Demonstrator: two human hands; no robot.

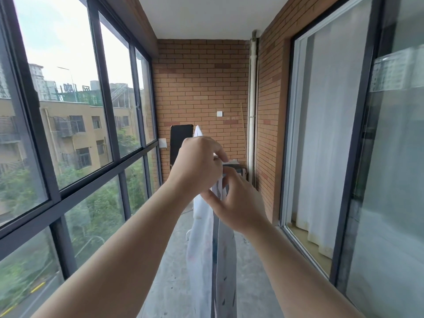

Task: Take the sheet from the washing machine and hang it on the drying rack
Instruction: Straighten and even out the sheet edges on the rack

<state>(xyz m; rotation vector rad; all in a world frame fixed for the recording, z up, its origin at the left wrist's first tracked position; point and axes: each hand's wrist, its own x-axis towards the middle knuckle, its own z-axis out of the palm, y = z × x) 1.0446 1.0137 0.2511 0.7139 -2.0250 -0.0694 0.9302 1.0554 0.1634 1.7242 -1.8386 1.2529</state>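
Thin white fabric sheet with dark markings (223, 271): hangs in long folds, mid-balcony. Left hand (199, 164): grips its top edge. Right hand (239, 203): just below, pinching the same cloth. Behind: tan brick end wall (202, 88).

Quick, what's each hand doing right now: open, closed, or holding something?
Left hand: closed, fingers gripping the top of the white sheet.
Right hand: closed, fingers pinching the same sheet just below.
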